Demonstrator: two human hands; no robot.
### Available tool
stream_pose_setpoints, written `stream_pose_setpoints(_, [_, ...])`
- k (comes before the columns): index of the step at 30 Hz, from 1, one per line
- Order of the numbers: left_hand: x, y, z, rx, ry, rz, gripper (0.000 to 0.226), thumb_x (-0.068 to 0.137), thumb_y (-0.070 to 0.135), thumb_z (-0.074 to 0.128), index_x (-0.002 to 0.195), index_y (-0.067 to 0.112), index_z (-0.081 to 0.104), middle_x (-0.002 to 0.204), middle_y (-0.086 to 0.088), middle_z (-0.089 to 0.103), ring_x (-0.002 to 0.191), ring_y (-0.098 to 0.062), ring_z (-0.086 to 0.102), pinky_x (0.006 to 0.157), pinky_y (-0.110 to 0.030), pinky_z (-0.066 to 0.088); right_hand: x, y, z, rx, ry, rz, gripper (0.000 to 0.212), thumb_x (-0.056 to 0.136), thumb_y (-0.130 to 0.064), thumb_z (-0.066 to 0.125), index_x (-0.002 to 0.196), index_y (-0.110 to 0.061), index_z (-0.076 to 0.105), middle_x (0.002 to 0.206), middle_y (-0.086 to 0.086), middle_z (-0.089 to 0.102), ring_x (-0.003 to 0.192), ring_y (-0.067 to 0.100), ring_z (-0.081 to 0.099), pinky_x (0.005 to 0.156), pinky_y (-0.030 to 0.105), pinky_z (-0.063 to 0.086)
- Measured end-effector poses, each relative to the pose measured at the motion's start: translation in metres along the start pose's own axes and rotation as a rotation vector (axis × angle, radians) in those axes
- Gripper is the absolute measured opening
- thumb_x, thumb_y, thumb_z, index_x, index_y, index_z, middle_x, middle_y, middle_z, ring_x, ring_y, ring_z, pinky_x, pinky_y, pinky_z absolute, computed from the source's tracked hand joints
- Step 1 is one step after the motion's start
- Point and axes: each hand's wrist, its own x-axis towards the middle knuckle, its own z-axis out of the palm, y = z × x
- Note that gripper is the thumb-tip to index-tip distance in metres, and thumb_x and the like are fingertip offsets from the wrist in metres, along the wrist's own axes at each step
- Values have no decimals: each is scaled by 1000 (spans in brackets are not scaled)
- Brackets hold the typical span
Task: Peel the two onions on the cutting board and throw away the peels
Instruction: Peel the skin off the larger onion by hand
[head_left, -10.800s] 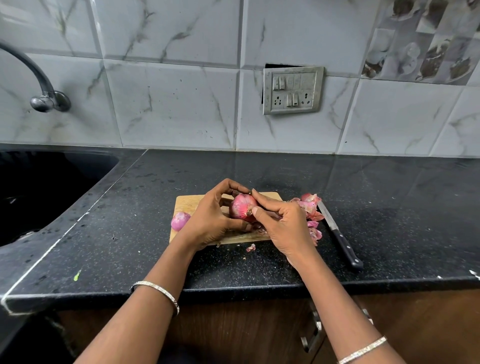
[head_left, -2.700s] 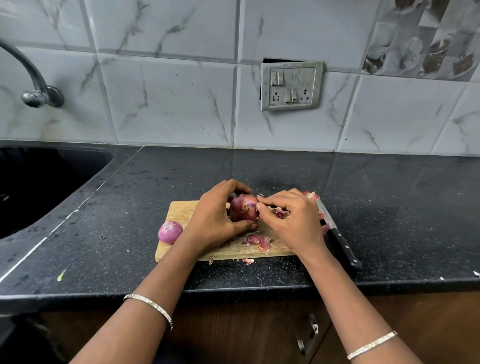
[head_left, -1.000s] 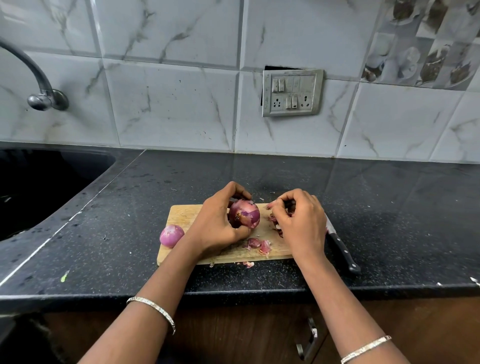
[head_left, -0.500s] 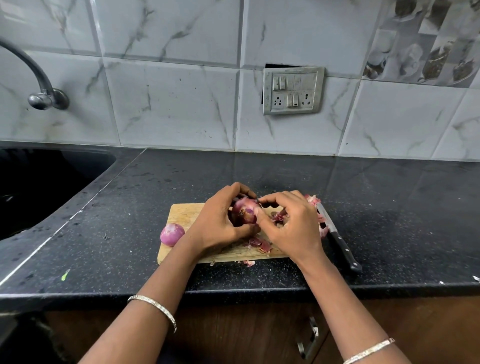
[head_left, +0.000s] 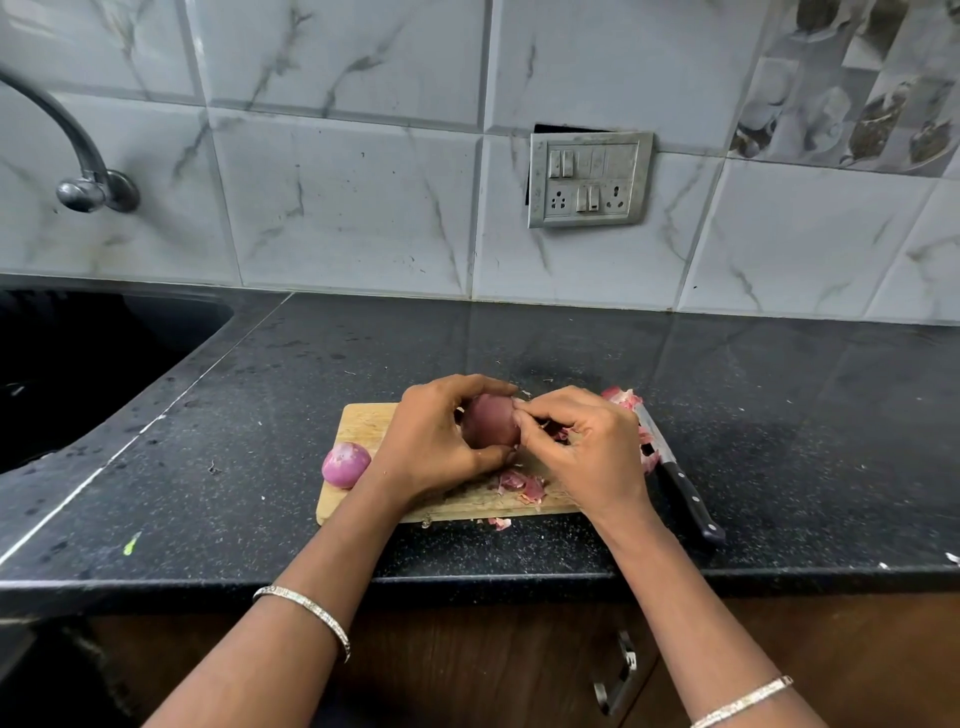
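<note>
Bare counter (head_left: 810, 415) is left beyond the cutting board (head_left: 363, 423) and right of the knife (head_left: 680, 483). The board's middle is filled by the left hand (head_left: 431, 441) and right hand (head_left: 587, 447) at a large onion (head_left: 491, 422), its left edge by a small onion (head_left: 345, 464).

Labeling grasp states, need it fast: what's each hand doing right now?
left hand: closed around the onion, holding it.
right hand: closed, pinching at that onion's upper side, apparently its skin.

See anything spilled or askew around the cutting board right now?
A peel scrap lies off the cutting board on the counter; the wall switch plate sits crooked with a dark gap above.
</note>
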Motion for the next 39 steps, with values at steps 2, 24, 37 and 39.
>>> stream_pose_setpoints(2, [0,1,0,-2,-7,-8,58,60,37,88,116,32,73,104,17,75,94,2,69,87,-31,58,0,0,0,-20,3,10,8,81,-5,79,85,-12,81,79,-4,75,71,6,68,63,30,56])
stream_pose_setpoints(24, [-1,5,-2,22,-22,-60,56,61,35,81,117,35,72,105,17,75,93,2,69,90,-28,57,-1,0,-2,33,-11,-2,13,79,-8,84,91,-10,82,86,-2,77,78,2,71,70,25,59])
stream_pose_setpoints(37, [0,2,0,55,-30,-64,58,61,40,79,118,38,71,103,18,75,93,0,70,88,-32,58,0,-2,3,-144,3,-94,3,81,-6,76,80,-8,77,76,-1,70,68,11,65,61,29,55])
stream_pose_setpoints(39, [0,1,1,56,-27,-63,58,60,40,77,118,39,70,103,19,75,92,0,70,88,-32,58,-1,-4,6,-262,19,-156,5,81,-9,71,76,-8,71,73,0,66,65,15,62,58,31,54])
